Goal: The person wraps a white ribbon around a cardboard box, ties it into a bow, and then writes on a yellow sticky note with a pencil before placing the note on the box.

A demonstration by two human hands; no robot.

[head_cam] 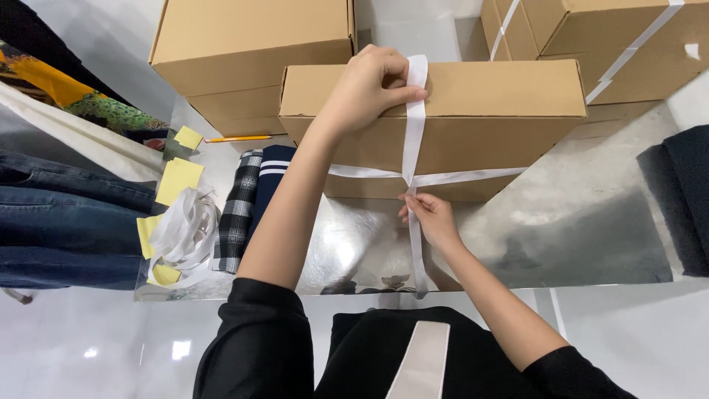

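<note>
The flat cardboard box (443,122) lies on the shiny metal table (576,222), and everything is placed from it. On the box's top face the left hand (365,89) lies curled, its thumb and fingers pressing the white strap (413,133) flat where it runs over the lid. At the box's near side the right hand (432,218) pinches the strap just below the point where it crosses the band running sideways. To do this well, the top hand should hold its pressure so the strap cannot slide while the lower hand draws tight; the crossing seems looped, though it is hard to tell
</note>
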